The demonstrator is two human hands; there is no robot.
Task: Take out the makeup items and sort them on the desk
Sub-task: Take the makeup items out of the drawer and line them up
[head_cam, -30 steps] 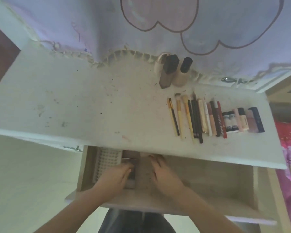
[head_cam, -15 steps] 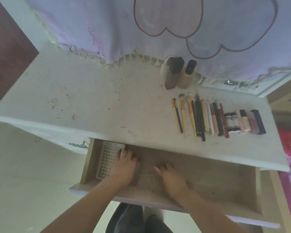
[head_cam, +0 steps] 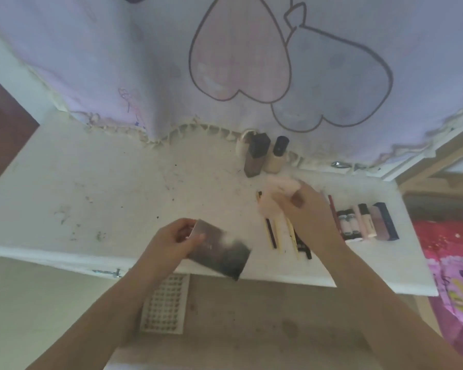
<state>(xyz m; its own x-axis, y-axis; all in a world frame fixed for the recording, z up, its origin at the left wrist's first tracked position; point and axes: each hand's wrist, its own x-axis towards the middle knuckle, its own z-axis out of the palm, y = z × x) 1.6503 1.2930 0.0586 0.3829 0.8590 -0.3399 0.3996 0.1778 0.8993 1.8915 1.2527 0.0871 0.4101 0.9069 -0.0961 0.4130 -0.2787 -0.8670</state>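
**Dark palette and pink puff held above the desk**

A flat, dark, glossy palette (head_cam: 221,251) is gripped by the left hand (head_cam: 173,243) at its left end, the thumb laid over the top face and the fingers curled behind the edge. The palette is held tilted over the front edge of the white desk (head_cam: 91,198), at about 6 o'clock of the desk surface.

A soft, pale pink puff (head_cam: 274,193), blurred in the frame, is held in the curled fingers of the right hand (head_cam: 308,213). Hand and puff are seen over the row of brushes and pencils (head_cam: 275,233), at about 3 o'clock of the desk; whether the puff touches them cannot be told.

Just to the right of that hand, at 3 to 4 o'clock, a row of small tubes and lipsticks (head_cam: 364,222) is laid side by side, ending in a dark blue case (head_cam: 388,221). At 12 o'clock, against the hanging cloth (head_cam: 171,62) printed with hearts, a brown bottle (head_cam: 254,156) and a cream bottle with a dark cap (head_cam: 275,156) are stood upright, touching or nearly so.

Below the desk edge, at 6 o'clock, an open drawer (head_cam: 278,329) is seen, with a white perforated tray (head_cam: 166,305) lying at its left end.
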